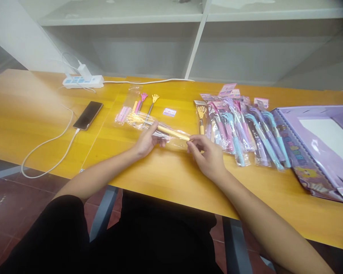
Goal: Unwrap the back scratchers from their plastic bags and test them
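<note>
My left hand (146, 141) grips a clear plastic sleeve (160, 131) with a yellow hand-shaped back scratcher (171, 133) lying partly inside it. My right hand (207, 154) pinches the handle end of that yellow scratcher at the sleeve's mouth. Both hands hover just above the yellow table (171, 179). Behind the left hand lie a pink scratcher (141, 101), a yellow-headed scratcher (153, 102) and a small pink packet (122, 114).
A row of several packaged scratchers (240, 125) lies right of my hands, beside a purple display box (317, 148). A small label card (169, 112), a phone (88, 115) on a white cable and a power strip (82, 80) lie at the left rear. White shelves stand behind.
</note>
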Demonstrator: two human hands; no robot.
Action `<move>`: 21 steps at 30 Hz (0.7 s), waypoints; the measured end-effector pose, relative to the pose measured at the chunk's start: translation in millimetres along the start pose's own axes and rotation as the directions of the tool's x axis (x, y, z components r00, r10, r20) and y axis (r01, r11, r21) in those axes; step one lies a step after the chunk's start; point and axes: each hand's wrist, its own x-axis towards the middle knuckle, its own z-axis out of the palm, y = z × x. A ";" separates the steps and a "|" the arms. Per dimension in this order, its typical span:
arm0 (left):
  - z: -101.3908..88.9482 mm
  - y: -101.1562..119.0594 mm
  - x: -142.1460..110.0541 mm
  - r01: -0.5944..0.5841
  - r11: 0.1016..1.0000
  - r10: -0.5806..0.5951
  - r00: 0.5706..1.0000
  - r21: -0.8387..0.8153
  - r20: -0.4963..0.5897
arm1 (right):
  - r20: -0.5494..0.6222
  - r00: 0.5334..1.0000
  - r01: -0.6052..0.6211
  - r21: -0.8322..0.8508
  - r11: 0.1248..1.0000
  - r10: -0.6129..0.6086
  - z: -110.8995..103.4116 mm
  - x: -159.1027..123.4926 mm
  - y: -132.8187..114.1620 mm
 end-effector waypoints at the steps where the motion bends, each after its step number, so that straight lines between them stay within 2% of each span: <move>1: -0.5 -1.1 0.9 0.007 1.000 -0.007 1.000 -0.001 0.004 | 0.007 1.000 -0.004 0.016 1.000 0.004 0.6 0.0 0.1; 7: -1.5 -4.2 0.1 0.006 0.997 -0.012 0.998 0.082 0.066 | -0.031 0.995 -0.089 0.164 0.982 0.095 5.6 -1.0 5.0; 14: -4.0 -4.0 1.6 -0.010 0.988 -0.010 0.991 0.152 0.131 | -0.064 0.970 -0.189 0.417 0.889 0.236 6.2 -2.3 -2.4; 17: -5.0 -4.8 2.4 0.003 0.985 -0.024 0.992 0.172 0.122 | -0.035 0.964 -0.219 0.462 0.859 0.264 5.2 -1.0 -5.1; 21: -5.5 -5.3 1.3 -0.045 0.977 0.016 0.991 0.208 0.136 | -0.024 0.950 -0.265 0.469 0.842 0.312 4.5 0.4 -5.7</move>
